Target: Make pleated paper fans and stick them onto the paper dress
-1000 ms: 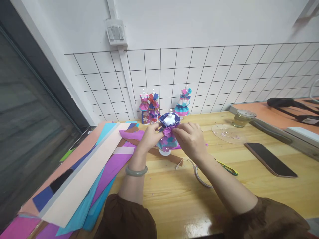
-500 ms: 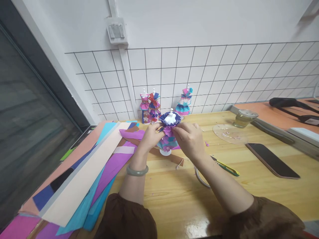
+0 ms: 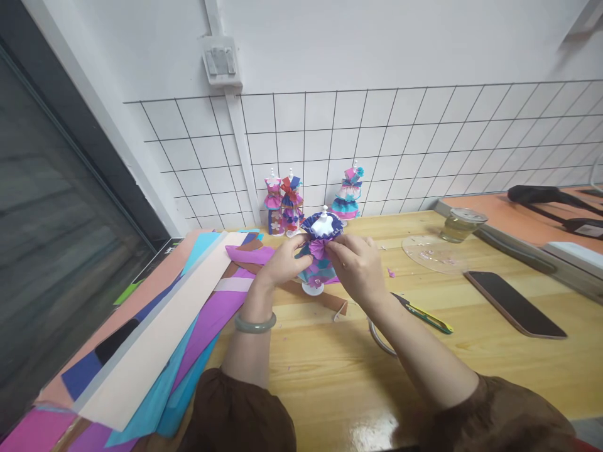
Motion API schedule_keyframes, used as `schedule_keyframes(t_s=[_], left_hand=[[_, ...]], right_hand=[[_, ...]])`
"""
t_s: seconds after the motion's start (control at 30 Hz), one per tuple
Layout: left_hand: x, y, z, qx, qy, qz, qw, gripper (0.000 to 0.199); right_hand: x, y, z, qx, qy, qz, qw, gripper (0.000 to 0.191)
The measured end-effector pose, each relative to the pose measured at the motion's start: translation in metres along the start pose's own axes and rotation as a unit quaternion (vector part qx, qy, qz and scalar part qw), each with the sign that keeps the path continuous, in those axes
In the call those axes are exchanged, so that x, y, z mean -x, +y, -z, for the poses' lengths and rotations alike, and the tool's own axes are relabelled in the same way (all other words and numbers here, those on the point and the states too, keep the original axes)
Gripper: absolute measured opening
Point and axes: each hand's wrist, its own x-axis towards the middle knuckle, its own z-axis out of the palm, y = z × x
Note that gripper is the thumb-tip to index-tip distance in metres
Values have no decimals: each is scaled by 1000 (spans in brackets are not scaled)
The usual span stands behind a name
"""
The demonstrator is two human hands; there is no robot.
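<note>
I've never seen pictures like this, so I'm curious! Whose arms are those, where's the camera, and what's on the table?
There's no robot: these are a person's bare left hand and right hand. The camera is worn on that person's head, looking forward and down.

The right hand pinches a purple frill on a little white dress stand. The left hand is beside the stand, thumb and fingers apart; I can't tell how firmly it touches.

On the wooden table, colourful strips lie to the left. A small yellow-green tool and a phone lie to the right. Three dressed stands are at the back.
</note>
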Motion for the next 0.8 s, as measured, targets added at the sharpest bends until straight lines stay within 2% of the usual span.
schedule_keyframes(t_s=[0.13,0.33,0.5,0.57,0.63,0.8], left_hand=[[3,5,1,3,-14,12,1000,42],[-2,1,-7,-23,58,18,998,36],[-5,0,-13,-58,99,14,993,28],[-5,1,-14,-73,108,9,991,25],[-5,3,-15,-85,117,5,990,24],[-6,5,-16,-102,122,-1,987,25]], right_hand=[[2,-2,0,-11,-12,-4,1000,17],[5,-1,-4,-62,-16,-22,998,20],[6,-1,-4,-188,-19,-88,978,22],[5,-2,-3,-263,-20,-136,955,22],[3,-2,-1,-339,-29,-199,919,20],[0,2,4,-515,-35,-374,771,24]])
